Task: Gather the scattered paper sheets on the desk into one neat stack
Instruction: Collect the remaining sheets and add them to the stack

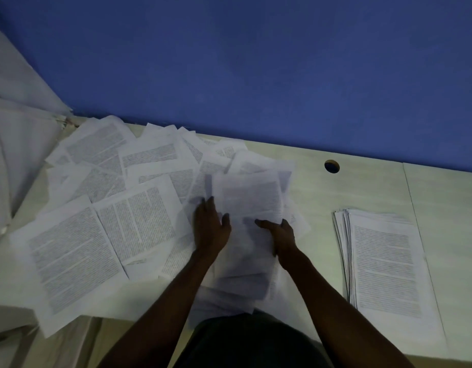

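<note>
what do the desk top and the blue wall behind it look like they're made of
Desk top: probably pale laminate board with a matte finish; it shows a faint grain, a straight panel seam and a round cable hole.
Blue wall: a flat, matte, even blue; whether paint or a fabric partition cannot be told.

— What lay behind the work area?
— A plain blue wall ran along the back of a pale counter.
— Anything else?
— A round cable hole sat near the counter's back edge, and pale cloth was bunched at the left.
</note>
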Demonstrator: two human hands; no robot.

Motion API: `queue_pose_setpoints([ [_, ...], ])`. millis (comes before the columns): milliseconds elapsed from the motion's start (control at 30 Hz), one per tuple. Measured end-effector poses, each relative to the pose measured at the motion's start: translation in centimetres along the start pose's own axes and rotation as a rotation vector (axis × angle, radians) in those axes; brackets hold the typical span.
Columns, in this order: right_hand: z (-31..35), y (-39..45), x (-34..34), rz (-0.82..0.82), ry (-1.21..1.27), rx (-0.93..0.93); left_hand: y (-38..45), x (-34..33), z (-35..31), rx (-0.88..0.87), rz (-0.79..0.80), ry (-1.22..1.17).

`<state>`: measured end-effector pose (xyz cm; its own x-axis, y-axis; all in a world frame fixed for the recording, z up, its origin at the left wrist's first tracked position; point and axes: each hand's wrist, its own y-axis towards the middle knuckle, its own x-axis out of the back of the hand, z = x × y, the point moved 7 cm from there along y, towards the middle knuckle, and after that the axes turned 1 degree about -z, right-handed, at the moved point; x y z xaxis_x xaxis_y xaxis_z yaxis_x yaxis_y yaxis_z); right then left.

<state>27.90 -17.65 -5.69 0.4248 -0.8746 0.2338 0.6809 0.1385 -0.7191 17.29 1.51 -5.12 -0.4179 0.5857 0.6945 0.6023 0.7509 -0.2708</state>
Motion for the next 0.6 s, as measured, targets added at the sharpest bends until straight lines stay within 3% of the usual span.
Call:
queue_pose_setpoints([
  [100,-0.6,0.1,-0.5,0.175,0.135,-0.109,-0.1,-0.7,1.7,0.138,0.094,0.128],
  [200,-0.6,0.1,-0.7,0.151,0.166,-0.146,-1.1,-1.3,0.3,-0.015,0.141,0.06],
  [267,-0.7,0.2,-0.6,0.115,0.133,-0.137,-1.1,-0.5,0.2,-0.032,0.071,-0.045],
  [333,-0.6,0.1,-0.9,0.126,0.093,-0.133,-1.0,-0.1,1.5,0.048,0.032,0.117],
  [400,-0.2,0.0,-1.1,0.121,0.071,-0.102,-1.5,-1.0,2.3,0.093,0.128,0.284],
  [500,-0.1,0.0,-1.1,0.106,0.008,-0.049,-2.0,-2.1,1.6,0.021,0.255,-0.012],
  [600,-0.5,0.1,0.3,0.042,-0.044,-0.02,-2.0,-0.3,1.8,-0.016,0.162,-0.22],
])
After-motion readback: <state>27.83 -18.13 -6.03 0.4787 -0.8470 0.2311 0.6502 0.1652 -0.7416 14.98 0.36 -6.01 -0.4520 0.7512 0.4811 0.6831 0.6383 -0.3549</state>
